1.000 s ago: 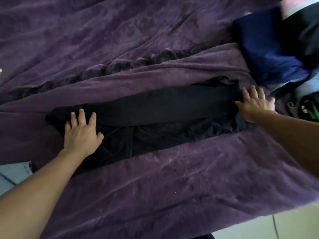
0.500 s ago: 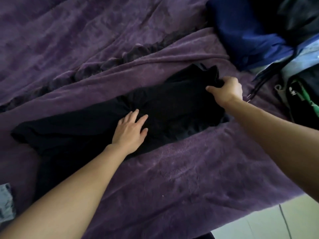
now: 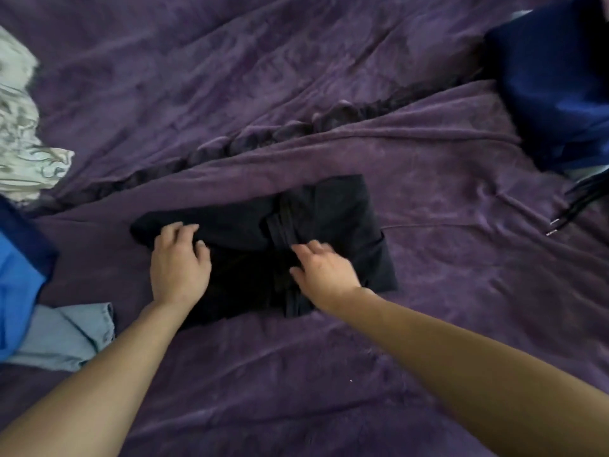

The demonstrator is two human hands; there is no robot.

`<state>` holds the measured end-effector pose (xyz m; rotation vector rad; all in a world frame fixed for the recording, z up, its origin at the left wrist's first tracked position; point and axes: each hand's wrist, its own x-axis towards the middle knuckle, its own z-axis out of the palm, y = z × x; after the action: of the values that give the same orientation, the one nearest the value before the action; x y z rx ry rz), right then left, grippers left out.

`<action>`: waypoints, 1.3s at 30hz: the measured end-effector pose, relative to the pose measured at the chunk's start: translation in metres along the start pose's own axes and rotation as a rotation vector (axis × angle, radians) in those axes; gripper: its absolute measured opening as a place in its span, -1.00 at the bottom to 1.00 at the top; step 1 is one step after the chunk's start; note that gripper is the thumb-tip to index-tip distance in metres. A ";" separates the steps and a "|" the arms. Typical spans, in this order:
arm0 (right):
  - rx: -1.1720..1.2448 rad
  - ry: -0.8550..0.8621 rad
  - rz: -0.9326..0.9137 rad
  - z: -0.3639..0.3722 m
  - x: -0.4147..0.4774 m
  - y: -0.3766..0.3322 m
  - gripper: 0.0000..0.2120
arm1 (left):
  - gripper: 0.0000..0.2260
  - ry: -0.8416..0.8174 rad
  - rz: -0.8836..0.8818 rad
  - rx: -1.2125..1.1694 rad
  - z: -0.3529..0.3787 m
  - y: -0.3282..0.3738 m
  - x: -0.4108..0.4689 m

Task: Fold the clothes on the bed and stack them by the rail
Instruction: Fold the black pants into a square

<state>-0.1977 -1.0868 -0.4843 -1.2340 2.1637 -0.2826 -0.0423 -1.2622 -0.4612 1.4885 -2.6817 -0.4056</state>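
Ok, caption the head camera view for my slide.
Left hand and right hand rest on a folded black garment on a purple blanket.

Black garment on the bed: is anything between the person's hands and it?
Nothing visible does: the left hand and the right hand both touch the black garment directly.

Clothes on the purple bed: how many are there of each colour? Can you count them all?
Black: 1, the black garment
Dark blue: 1, the dark blue garment
Bright blue: 1, the bright blue garment
Pale blue: 1, the pale blue garment
Pale grey: 1, the pale grey cloth
Total: 5
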 end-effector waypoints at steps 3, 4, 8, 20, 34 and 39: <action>-0.188 0.342 -0.117 0.001 -0.007 0.048 -0.53 | -0.68 0.041 0.220 0.055 0.020 0.028 -0.012; -0.241 0.319 -0.090 -0.002 -0.009 0.066 -0.48 | -0.64 0.007 0.317 0.060 0.032 0.045 -0.018; -0.420 0.057 0.058 0.002 -0.011 0.130 -0.35 | -0.42 -0.337 0.468 0.242 0.085 0.082 -0.033; 0.294 0.209 0.613 -0.007 0.030 0.094 -0.29 | -0.47 -0.322 0.414 0.184 0.073 0.044 -0.025; 0.121 0.478 0.177 -0.018 0.016 -0.171 -0.60 | -0.71 -0.037 0.120 0.014 -0.058 -0.183 -0.022; -0.027 0.276 0.169 0.045 0.053 -0.240 -0.61 | -0.73 -0.021 0.139 -0.012 -0.074 -0.240 -0.028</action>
<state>-0.0214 -1.2552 -0.4283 -1.0685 2.4983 -0.3711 0.1839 -1.3743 -0.4479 1.2912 -2.7721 -0.4312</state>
